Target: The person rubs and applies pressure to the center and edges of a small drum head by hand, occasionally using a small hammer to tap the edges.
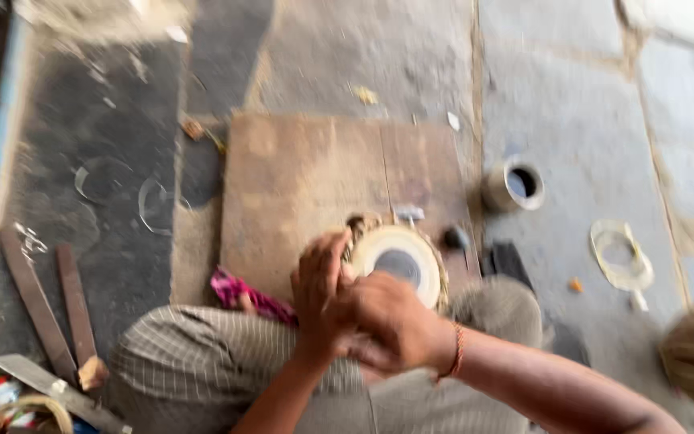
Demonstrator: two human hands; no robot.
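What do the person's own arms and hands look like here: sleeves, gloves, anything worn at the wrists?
Both forearms are bare, with no sleeves in view, and neither hand is gloved. The right hand has a thin orange-red thread band tied around its wrist. The left hand and its wrist show nothing worn. The picture is motion-blurred, so rings cannot be ruled out.

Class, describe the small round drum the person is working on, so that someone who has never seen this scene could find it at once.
Start at the brown square board lying flat on the grey stone floor. At its near right corner, just beyond the person's two joined hands, left hand and right hand, sits the drum. Its pale round face with a dark centre patch sets it apart from the open-mouthed tin cup further right.
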